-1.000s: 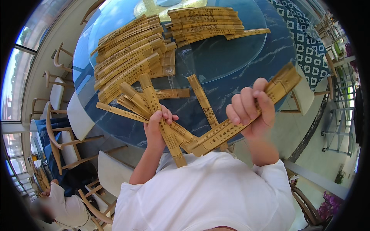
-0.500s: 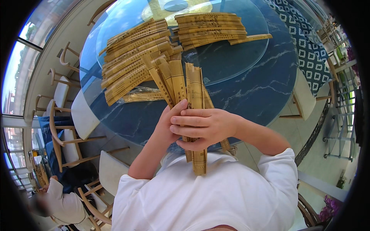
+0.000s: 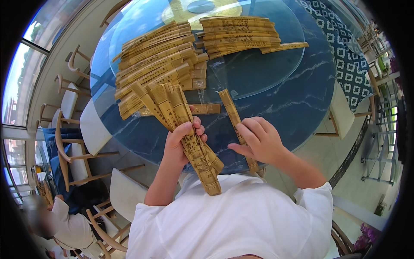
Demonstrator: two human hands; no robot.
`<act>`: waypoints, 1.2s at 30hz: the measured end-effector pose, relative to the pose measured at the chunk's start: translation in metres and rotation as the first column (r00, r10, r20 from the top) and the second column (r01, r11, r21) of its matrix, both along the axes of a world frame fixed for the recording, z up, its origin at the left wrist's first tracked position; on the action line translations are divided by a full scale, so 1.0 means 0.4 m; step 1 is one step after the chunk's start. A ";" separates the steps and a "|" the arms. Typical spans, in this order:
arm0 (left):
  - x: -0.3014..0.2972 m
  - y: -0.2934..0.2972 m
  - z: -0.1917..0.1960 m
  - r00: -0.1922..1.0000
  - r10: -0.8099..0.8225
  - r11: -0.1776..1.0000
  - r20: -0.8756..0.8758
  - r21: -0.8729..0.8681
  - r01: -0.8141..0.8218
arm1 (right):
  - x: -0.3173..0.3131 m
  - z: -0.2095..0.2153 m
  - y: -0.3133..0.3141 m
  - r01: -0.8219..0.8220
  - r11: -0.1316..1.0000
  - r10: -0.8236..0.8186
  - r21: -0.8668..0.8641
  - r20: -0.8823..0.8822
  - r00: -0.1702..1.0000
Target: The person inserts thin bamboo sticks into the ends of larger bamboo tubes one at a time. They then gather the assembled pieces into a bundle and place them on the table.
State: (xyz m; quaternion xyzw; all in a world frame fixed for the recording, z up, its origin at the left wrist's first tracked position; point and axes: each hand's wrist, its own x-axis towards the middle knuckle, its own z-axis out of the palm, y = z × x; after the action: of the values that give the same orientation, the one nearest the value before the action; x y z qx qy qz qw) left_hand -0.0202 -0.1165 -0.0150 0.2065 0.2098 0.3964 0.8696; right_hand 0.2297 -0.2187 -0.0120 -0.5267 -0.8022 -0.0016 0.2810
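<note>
My left hand (image 3: 186, 137) is closed around a fanned bundle of long, tan, bamboo-patterned chopstick sleeves (image 3: 199, 160), held slantwise above the table's near edge. Dark printing runs along them. To the right, a single chopstick sleeve (image 3: 230, 105) lies slanting over that edge. My right hand (image 3: 258, 140) is over this sleeve, its thumb spread away from the fingers on the sleeve's left side. Beyond my left hand, a large overlapping pile of the same sleeves (image 3: 151, 64) is spread out, with a second stack (image 3: 239, 33) at the far right of it.
The round dark-blue marbled table (image 3: 297, 101) carries a glass turntable (image 3: 276, 71). Clear plastic film (image 3: 218, 71) lies between the piles. White chairs (image 3: 92, 129) stand around the left side, and a patterned cloth (image 3: 345, 64) hangs at the right. Another person (image 3: 71, 224) is at lower left.
My hands have separated. The left hand has carried the bundle leftward and tilted it; the right hand has let go of the bundle and moved right, over the single sleeve.
</note>
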 end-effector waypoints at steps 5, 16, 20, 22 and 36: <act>-0.008 -0.012 0.010 0.995 0.007 0.999 -0.100 0.042 -0.003 | -0.040 -0.056 -0.004 0.269 0.901 -0.344 -0.341 -0.182 0.921; 0.056 -0.042 0.043 0.931 0.291 0.684 -0.218 0.728 -0.043 | -0.174 0.040 0.054 -0.206 0.978 0.120 0.015 -0.852 0.509; 0.056 -0.043 0.063 0.921 0.098 0.750 -0.377 0.637 0.181 | -0.212 -0.026 0.070 -0.387 0.914 0.258 0.124 -0.914 0.315; 0.030 -0.051 -0.061 0.875 0.062 0.819 -0.480 0.526 0.231 | -0.189 -0.049 0.089 -0.433 0.898 0.278 0.076 -0.861 0.426; 0.027 -0.032 -0.035 0.857 0.235 0.344 -0.458 0.864 0.368 | -0.171 -0.056 0.075 -0.538 0.723 -0.015 -0.433 -0.789 0.614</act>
State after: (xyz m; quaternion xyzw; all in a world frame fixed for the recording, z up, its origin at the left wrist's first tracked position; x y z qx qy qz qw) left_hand -0.0092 -0.1292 -0.0290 0.7705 0.1569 0.3358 0.5185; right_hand 0.1614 -0.1886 -0.0345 -0.4081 -0.6360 0.5294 0.3857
